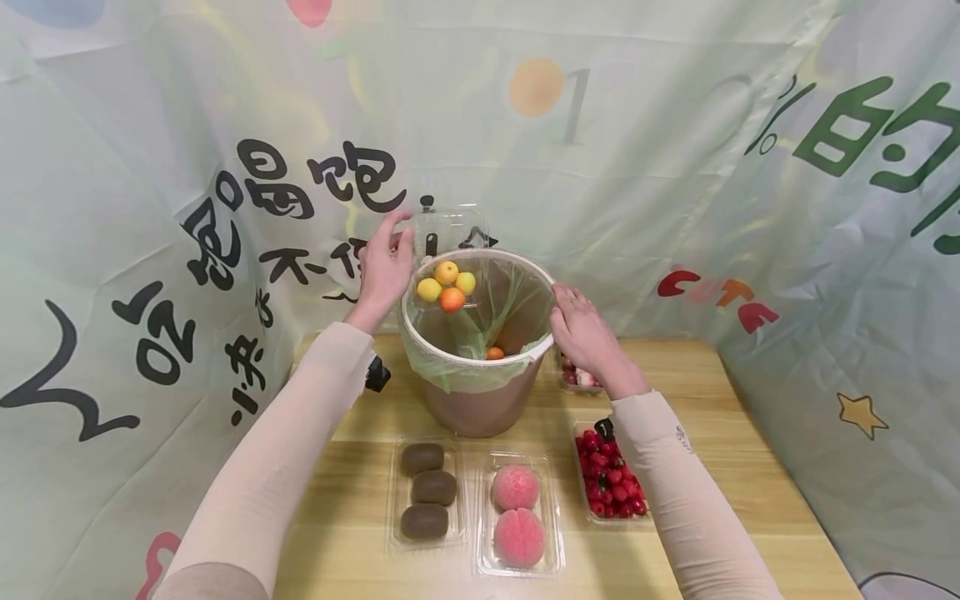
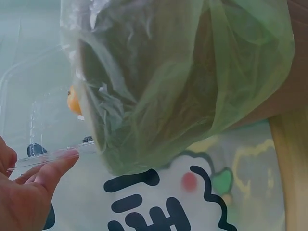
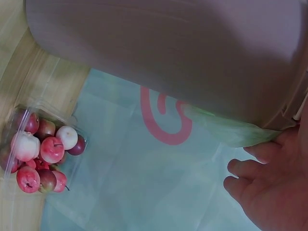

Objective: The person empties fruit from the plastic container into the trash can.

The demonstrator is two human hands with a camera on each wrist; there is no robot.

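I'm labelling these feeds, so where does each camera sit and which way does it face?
Head: on the head, facing forward and down at the waste bin; both sleeves, left grip and right grip show.
Left wrist: on that wrist, facing the green liner; part of the left grip shows.
Right wrist: on that wrist, facing the waste bin's side; part of the right grip shows.
Head and left wrist share the clear plastic clamshell.

A brownish bin [image 1: 480, 408] stands lined with a thin, see-through green bag [image 1: 459, 379] that hangs down outside. At its mouth's left side is a clear plastic box [image 1: 453, 223] bearing four yellow and orange fruits [image 1: 450, 293]; another orange fruit [image 1: 495, 353] lies inside the bin.
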